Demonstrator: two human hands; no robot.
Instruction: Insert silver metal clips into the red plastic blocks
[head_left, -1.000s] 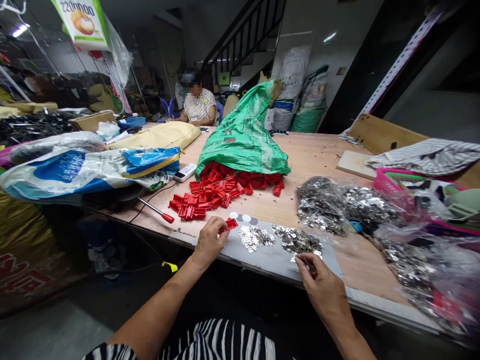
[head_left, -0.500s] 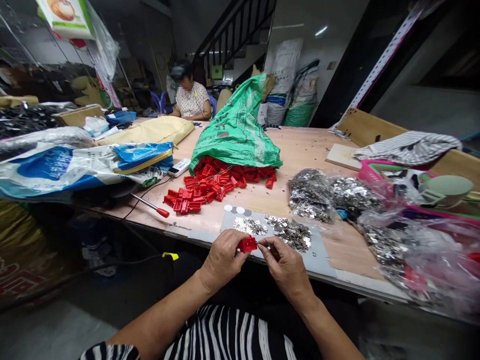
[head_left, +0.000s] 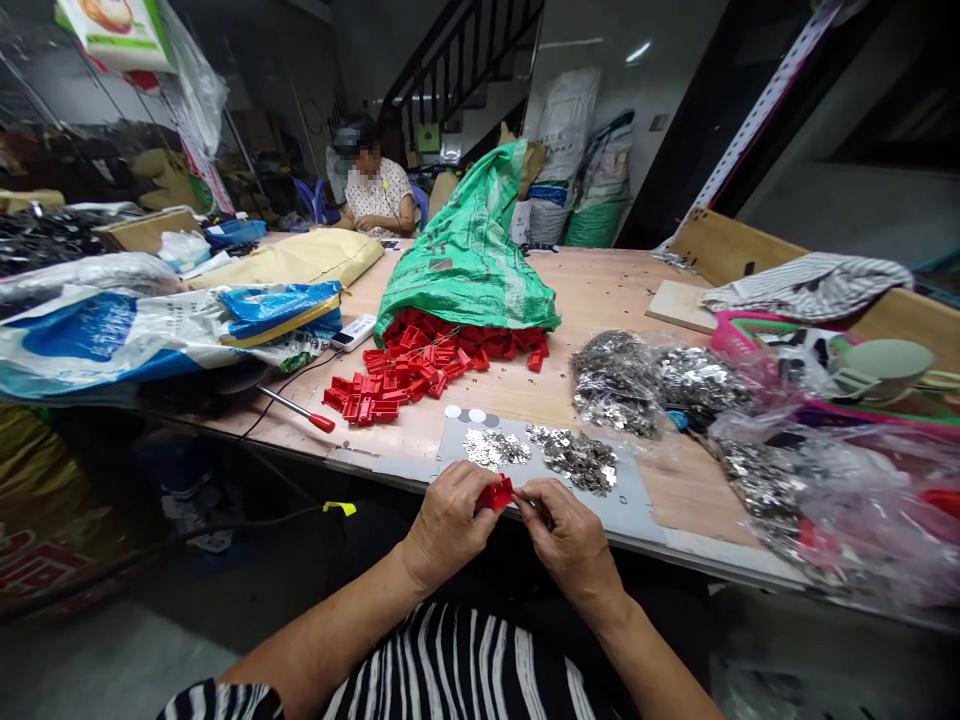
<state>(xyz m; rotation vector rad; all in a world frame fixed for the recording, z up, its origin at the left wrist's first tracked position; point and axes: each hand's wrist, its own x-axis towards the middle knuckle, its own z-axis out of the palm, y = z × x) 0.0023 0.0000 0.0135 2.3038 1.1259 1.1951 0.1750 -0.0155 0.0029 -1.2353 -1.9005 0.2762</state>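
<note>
My left hand (head_left: 451, 512) is closed around a small red plastic part (head_left: 497, 491), held just in front of the table edge. Against its right side, my right hand (head_left: 568, 532) pinches with thumb and forefinger; whatever lies between those fingertips is too small to make out. Beyond my hands, two heaps of small shiny metal pieces, a brighter heap (head_left: 495, 448) and a darker heap (head_left: 576, 458), rest on a grey sheet (head_left: 637, 505). Further left, many loose red parts (head_left: 382, 390) spill from the mouth of a green woven sack (head_left: 469, 270).
A red-handled tool (head_left: 319, 423) lies near the front edge, left. Plastic bags of metal pieces (head_left: 619, 385) stand at right, beside a pink basket (head_left: 739, 335). A blue-and-white sack (head_left: 112, 335) covers the left side. Another person (head_left: 379, 195) sits across the table.
The view has shifted slightly. My right fingers have closed in nearer to the red part, which my left hand still holds in about the same place.
</note>
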